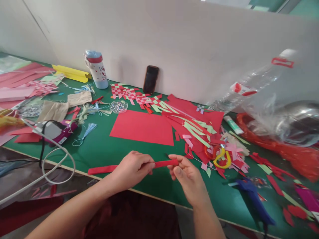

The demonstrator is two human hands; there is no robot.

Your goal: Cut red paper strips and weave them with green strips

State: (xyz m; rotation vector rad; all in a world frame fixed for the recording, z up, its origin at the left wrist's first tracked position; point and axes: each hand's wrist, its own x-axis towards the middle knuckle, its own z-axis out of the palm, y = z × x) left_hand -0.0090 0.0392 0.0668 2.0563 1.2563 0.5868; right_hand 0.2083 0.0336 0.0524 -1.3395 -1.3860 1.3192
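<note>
No lettering can be read. Markings are seen on the label [243, 89] of the clear bottle [261, 75], the drinking flask [99, 72] and the white-green tube [233, 124]; all too small or blurred.

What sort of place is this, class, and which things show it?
Probably a paper-craft work area, judging by the flat red paper strip, the checkered red-and-pale-green woven paper pieces and the scissors with yellow looped handles.

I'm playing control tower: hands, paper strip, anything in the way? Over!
Left hand pinching red strip. Right hand at its right end. Red sheet beyond, apparently not blocking.
</note>
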